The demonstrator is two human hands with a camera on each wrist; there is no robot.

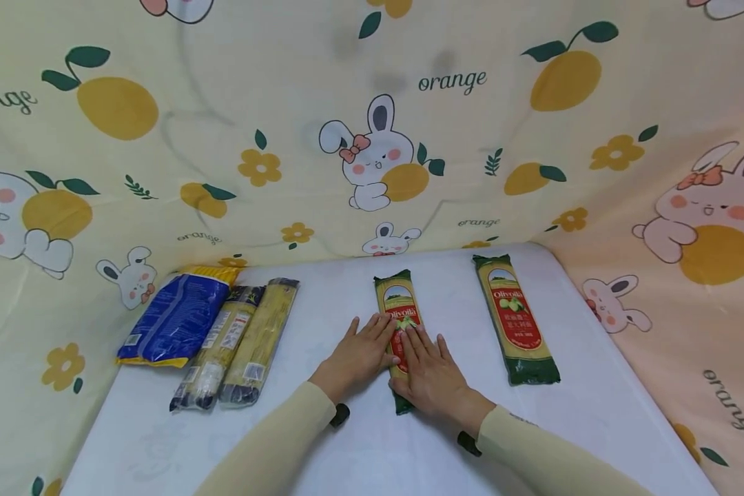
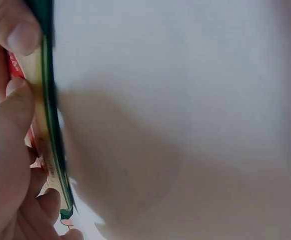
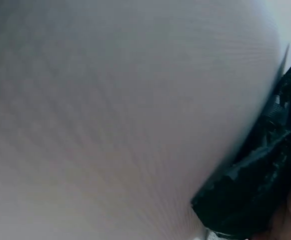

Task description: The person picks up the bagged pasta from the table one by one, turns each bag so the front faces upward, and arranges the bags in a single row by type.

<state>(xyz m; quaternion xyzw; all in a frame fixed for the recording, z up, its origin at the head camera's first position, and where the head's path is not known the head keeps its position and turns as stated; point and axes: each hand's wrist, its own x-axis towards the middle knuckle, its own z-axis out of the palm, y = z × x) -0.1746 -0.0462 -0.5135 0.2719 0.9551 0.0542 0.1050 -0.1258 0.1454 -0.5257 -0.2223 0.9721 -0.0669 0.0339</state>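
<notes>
Over the middle of the white table, the left hand and right hand rest on a green-ended Olivoilà packet, fingers laid out straight. A matching packet lies to the right; a blue bag sits far left.

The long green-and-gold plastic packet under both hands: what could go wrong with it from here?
The left hand and right hand both rest on the long green-and-gold plastic packet, so firm pressing might crush its contents. Uneven pushing could also slide or turn it on the flat white tabletop.
</notes>
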